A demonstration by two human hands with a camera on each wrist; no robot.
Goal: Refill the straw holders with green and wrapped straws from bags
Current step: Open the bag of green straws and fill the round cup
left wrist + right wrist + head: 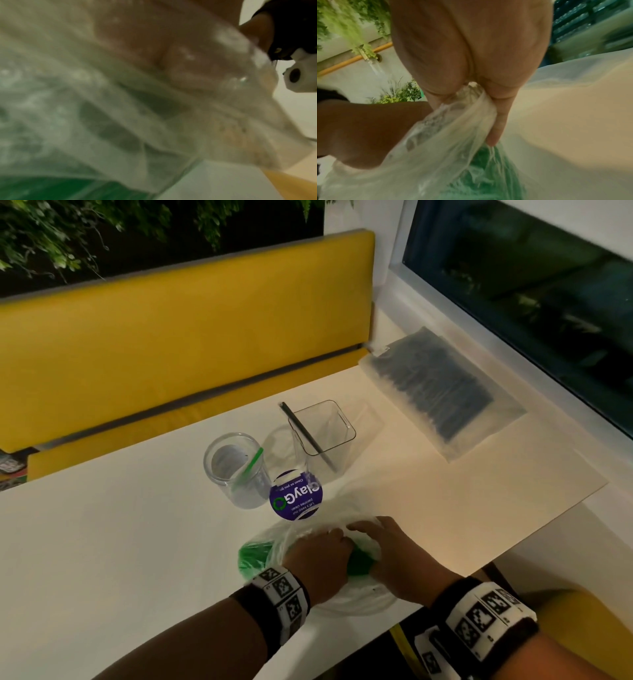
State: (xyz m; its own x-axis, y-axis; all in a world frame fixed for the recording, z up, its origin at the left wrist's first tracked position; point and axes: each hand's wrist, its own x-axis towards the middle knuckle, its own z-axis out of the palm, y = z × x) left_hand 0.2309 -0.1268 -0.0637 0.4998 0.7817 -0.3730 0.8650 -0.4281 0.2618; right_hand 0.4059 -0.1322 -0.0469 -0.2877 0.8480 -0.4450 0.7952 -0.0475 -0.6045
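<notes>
A clear plastic bag (356, 601) of green straws (251, 556) lies at the table's near edge. My left hand (322, 556) is curled into its bunched film, fingertips hidden; in the left wrist view the bag (102, 108) drapes over the palm. My right hand (387, 549) pinches the bag (445, 142) above the green straws (488, 175). Farther back stand a round clear holder (236, 470) with one green straw and a square clear holder (322, 429) with one dark wrapped straw. A flat bag of dark wrapped straws (435, 385) lies at the far right.
A purple round sticker (296, 496) lies on the white table (102, 542) between the holders and my hands. A yellow bench (171, 337) runs behind the table, and a window (531, 285) lines the right side. The table's right edge (513, 542) is close to my right wrist.
</notes>
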